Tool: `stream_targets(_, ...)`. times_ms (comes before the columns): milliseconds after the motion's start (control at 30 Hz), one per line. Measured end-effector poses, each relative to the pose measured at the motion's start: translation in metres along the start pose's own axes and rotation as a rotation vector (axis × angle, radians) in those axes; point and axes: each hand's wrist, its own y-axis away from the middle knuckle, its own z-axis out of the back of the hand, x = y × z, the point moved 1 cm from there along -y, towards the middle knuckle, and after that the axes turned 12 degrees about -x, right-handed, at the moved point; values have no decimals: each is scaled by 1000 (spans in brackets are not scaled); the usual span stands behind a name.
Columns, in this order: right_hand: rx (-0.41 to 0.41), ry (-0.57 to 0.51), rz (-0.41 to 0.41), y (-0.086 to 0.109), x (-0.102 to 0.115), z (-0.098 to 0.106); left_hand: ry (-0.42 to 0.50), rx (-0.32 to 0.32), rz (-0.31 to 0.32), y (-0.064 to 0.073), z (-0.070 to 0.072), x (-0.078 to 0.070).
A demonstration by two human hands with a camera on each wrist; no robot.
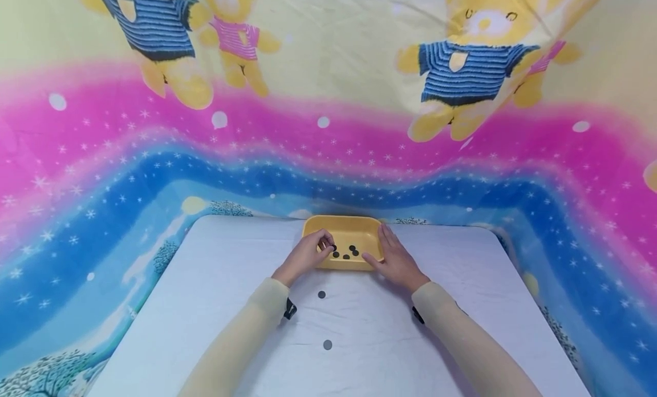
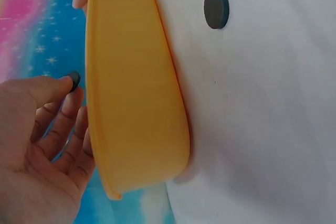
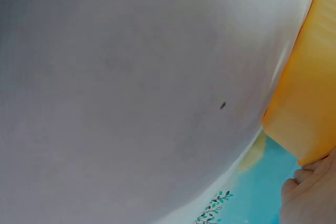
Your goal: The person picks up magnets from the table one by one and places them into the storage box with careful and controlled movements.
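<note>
A yellow plastic tub stands at the far side of the white-covered table, several small black discs lying inside. My left hand is over its left side, pinching a black disc between thumb and fingertip; the left wrist view shows that disc just beyond the rim. At the tub's right end my right hand rests, fingers stretched along the side and thumb by the front corner. Nearer to me, a dark disc lies flat on the cloth, with another grey disc closer still.
White cloth covers the table. Behind it and at both sides hangs a colourful curtain with bears and snowflakes, close behind the tub. A dark wrist strap shows at the left cuff.
</note>
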Motion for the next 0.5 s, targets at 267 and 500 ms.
stream_targets(267,-8,6,6,-1,-2,0,-16,29,87,-16,-10,3)
stream_targets(500,-5,6,13,-1,0,0,-39,53,126,-24,-16,8)
